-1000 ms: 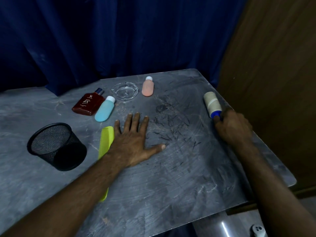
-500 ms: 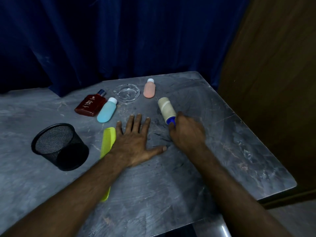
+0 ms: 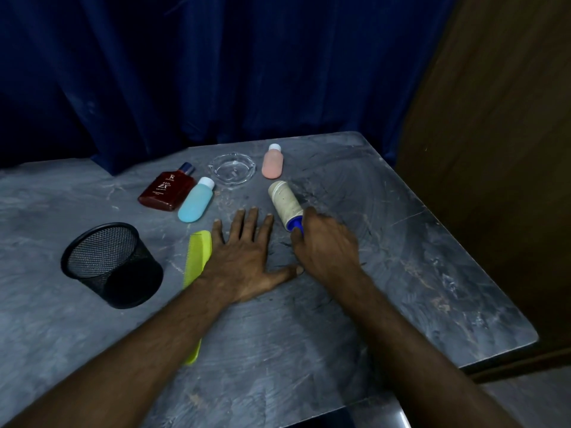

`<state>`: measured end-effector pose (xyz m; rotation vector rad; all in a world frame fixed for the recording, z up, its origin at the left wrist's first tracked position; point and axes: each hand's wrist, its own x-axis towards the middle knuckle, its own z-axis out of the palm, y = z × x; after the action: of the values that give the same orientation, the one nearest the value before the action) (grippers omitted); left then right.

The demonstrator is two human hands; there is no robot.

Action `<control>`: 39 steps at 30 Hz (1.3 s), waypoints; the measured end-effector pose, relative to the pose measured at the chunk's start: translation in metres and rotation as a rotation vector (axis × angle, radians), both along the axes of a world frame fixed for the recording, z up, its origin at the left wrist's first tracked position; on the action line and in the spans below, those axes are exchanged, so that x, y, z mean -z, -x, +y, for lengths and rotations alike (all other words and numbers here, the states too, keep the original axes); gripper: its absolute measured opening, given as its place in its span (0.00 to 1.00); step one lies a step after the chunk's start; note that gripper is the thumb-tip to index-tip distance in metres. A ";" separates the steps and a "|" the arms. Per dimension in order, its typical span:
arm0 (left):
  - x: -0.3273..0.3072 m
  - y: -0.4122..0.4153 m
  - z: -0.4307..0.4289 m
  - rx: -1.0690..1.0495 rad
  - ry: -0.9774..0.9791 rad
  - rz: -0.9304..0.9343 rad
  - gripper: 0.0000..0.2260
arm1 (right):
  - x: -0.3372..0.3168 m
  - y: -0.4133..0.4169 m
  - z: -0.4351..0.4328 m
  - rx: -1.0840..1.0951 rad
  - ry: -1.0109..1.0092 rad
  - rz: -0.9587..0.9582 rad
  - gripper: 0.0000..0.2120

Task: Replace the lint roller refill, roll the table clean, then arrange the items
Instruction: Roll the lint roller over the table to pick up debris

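The left hand (image 3: pixel 247 261) lies flat, fingers spread, on the grey stone-patterned desk (image 3: pixel 401 304). Just beside it, the right hand (image 3: pixel 327 245) grips the blue handle of the cream paper lint roller (image 3: pixel 285 203), drum on the desk. Even pressure, stopping short of the pink plastic bottle (image 3: pixel 272 163), seems wise.

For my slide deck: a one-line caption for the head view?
Right hand holds the lint roller on the grey table, left hand flat beside a yellow-green comb.
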<state>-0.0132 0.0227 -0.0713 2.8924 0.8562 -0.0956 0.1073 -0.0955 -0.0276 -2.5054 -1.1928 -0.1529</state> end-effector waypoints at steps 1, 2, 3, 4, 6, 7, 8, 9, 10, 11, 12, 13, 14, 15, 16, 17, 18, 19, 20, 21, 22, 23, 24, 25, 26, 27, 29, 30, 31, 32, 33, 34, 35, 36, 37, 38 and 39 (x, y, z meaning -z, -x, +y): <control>0.000 0.000 0.000 0.000 -0.001 0.000 0.61 | 0.000 0.001 0.000 -0.003 0.001 0.002 0.13; 0.000 0.000 0.000 0.000 -0.003 0.001 0.60 | -0.001 0.001 0.001 -0.005 0.001 0.010 0.13; 0.000 0.000 0.000 0.000 -0.003 0.002 0.59 | -0.001 0.002 0.001 -0.006 0.002 0.018 0.13; 0.000 0.000 0.000 0.000 -0.003 0.004 0.59 | -0.001 0.002 0.001 -0.005 0.005 0.022 0.13; 0.000 0.000 0.000 0.001 -0.005 0.009 0.58 | 0.000 0.005 -0.002 -0.005 0.005 0.010 0.14; 0.000 0.000 0.000 0.003 -0.007 0.012 0.58 | 0.000 0.006 -0.003 -0.003 0.001 0.002 0.14; 0.000 -0.001 0.000 0.003 -0.009 0.014 0.58 | 0.001 0.006 -0.005 0.000 -0.005 -0.003 0.14; 0.001 -0.001 0.000 0.002 -0.010 0.014 0.58 | 0.002 0.006 -0.006 0.004 -0.011 -0.003 0.14; 0.001 -0.001 0.000 0.000 -0.009 0.012 0.59 | 0.003 0.006 -0.006 0.012 -0.016 0.002 0.14; 0.001 -0.001 0.000 -0.001 -0.007 0.009 0.60 | 0.003 0.004 -0.007 0.023 -0.019 0.014 0.14; 0.001 -0.001 0.000 -0.001 -0.005 0.005 0.60 | 0.003 0.002 -0.007 0.033 -0.017 0.028 0.14; 0.001 -0.001 0.000 -0.001 -0.004 0.002 0.60 | 0.003 -0.001 -0.008 0.041 -0.012 0.036 0.14; 0.001 -0.001 0.000 -0.003 -0.004 -0.002 0.59 | 0.003 -0.005 -0.009 0.047 -0.006 0.036 0.15; 0.002 -0.001 0.000 -0.006 -0.004 -0.007 0.58 | 0.004 -0.010 -0.011 0.058 -0.002 0.032 0.15; 0.002 -0.001 0.000 -0.008 -0.005 -0.009 0.58 | 0.003 -0.015 -0.014 0.077 -0.002 0.032 0.15; 0.002 -0.001 0.000 -0.009 -0.005 -0.009 0.58 | 0.002 -0.022 -0.017 0.102 -0.003 0.041 0.15; 0.003 -0.001 0.000 -0.008 -0.006 -0.006 0.58 | 0.000 -0.029 -0.021 0.127 0.000 0.056 0.15; 0.003 -0.001 0.000 -0.006 -0.008 -0.005 0.58 | -0.001 -0.036 -0.026 0.150 0.009 0.068 0.15; 0.003 0.000 0.000 -0.005 -0.009 -0.006 0.58 | -0.003 -0.044 -0.031 0.168 0.023 0.075 0.15; 0.003 0.000 0.001 -0.004 -0.009 -0.007 0.59 | -0.005 -0.051 -0.037 0.182 0.037 0.079 0.16; 0.003 0.001 0.001 -0.004 -0.008 -0.006 0.59 | -0.008 -0.057 -0.043 0.194 0.045 0.089 0.16; 0.002 0.001 0.001 -0.004 -0.006 -0.003 0.59 | -0.010 -0.064 -0.050 0.206 0.048 0.106 0.16; 0.002 0.001 0.001 -0.003 -0.004 0.000 0.59 | -0.012 -0.071 -0.057 0.221 0.053 0.121 0.15; 0.001 0.001 0.000 -0.002 -0.004 0.003 0.59 | -0.013 -0.077 -0.065 0.238 0.063 0.124 0.15; 0.001 0.001 0.000 0.001 -0.003 0.006 0.59 | -0.015 -0.083 -0.071 0.258 0.075 0.121 0.15; 0.000 0.001 0.000 0.003 -0.001 0.009 0.58 | -0.016 -0.089 -0.077 0.280 0.086 0.121 0.14; -0.001 0.001 -0.001 0.006 -0.002 0.015 0.58 | -0.018 -0.097 -0.087 0.318 0.101 0.114 0.15; -0.002 0.001 -0.001 0.006 -0.005 0.018 0.58 | -0.018 -0.101 -0.092 0.330 0.108 0.101 0.15; -0.002 0.001 -0.001 0.005 -0.006 0.023 0.58 | -0.019 -0.104 -0.096 0.341 0.113 0.091 0.15; -0.002 0.001 -0.001 0.005 -0.005 0.027 0.58 | -0.019 -0.107 -0.099 0.355 0.117 0.090 0.16; -0.003 0.001 -0.001 0.005 -0.003 0.031 0.58 | -0.020 -0.109 -0.101 0.372 0.121 0.094 0.16; -0.003 0.000 -0.001 0.005 -0.002 0.034 0.58 | -0.021 -0.111 -0.103 0.390 0.127 0.102 0.16; -0.004 0.000 -0.002 0.006 -0.003 0.037 0.58 | -0.021 -0.113 -0.105 0.403 0.136 0.110 0.17; -0.004 0.000 -0.002 0.006 -0.003 0.040 0.58 | -0.021 -0.114 -0.105 0.409 0.145 0.113 0.17; -0.004 0.000 -0.001 0.007 -0.003 0.043 0.57 | -0.021 -0.115 -0.106 0.408 0.152 0.109 0.17; -0.004 0.000 -0.001 0.008 0.000 0.044 0.58 | -0.020 -0.115 -0.105 0.405 0.155 0.102 0.17; -0.004 0.001 -0.001 0.010 0.002 0.042 0.58 | -0.020 -0.114 -0.105 0.401 0.157 0.095 0.17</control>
<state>-0.0139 0.0219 -0.0670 2.9031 0.8477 -0.1592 0.2213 -0.2000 -0.0074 -2.8290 -0.6774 -0.0417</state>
